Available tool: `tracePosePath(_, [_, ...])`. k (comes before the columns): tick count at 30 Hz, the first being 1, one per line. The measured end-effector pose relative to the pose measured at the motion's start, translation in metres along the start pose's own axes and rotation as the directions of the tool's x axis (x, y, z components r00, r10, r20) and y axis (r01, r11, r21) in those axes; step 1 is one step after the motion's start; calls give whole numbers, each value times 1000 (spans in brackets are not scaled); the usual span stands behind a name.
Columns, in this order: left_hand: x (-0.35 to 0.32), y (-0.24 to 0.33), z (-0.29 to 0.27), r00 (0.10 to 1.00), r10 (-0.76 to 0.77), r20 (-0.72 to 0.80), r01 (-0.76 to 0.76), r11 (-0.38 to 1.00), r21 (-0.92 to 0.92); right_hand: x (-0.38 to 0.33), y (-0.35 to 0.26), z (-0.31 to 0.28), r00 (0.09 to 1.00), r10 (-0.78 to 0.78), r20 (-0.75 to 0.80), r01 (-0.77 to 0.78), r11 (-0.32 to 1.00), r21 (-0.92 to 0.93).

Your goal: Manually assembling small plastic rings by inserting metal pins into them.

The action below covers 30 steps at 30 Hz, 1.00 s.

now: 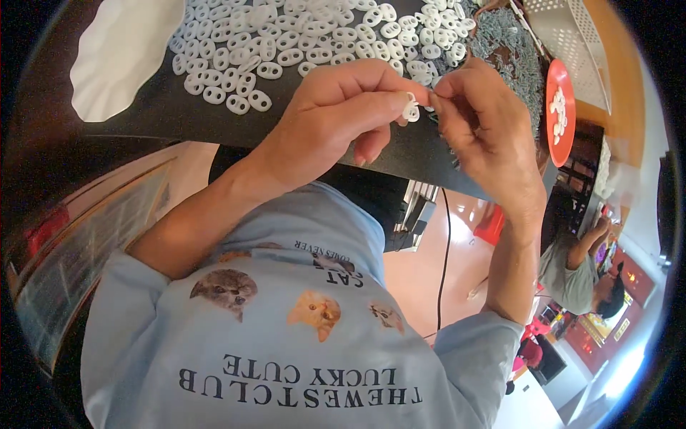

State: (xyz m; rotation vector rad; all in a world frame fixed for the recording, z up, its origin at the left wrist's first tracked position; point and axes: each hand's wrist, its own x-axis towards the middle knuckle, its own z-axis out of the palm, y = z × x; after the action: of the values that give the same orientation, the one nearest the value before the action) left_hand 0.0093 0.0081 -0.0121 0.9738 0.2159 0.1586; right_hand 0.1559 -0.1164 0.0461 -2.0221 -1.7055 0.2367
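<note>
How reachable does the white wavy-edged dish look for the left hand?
Probably yes: between the left hand and the dish lie only loose white pieces and bare tabletop, though that hand seems busy pinching another piece.

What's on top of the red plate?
Small white pieces lie on the red plate. They cover its middle, so what's right beneath them can't be seen.

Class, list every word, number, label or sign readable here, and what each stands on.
Light-blue shirt: two lines of large dark capitals, upside down in view, legible; wording not copied here.
Same shirt, near the cat faces: smaller dark capitals, likewise.
Red background panel: markings too small to read.
White two-holed piece in the left hand: no lettering visible.
</note>
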Motion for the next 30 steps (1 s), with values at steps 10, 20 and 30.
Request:
tracePosePath(10, [0,3,0,1000,-4,7,4,1000,-12,-1,1,1,994,-106,-17,105,994,-36])
tracePosePath(20, [-7,4,0,998,63,-18,-60,990,131,-6,-19,1,949,315,15,-272,793,545])
tracePosePath(30, [-15,3,-6,998,67,-17,-65,996,64,3,-36,11,922,380,72,-345,725,596])
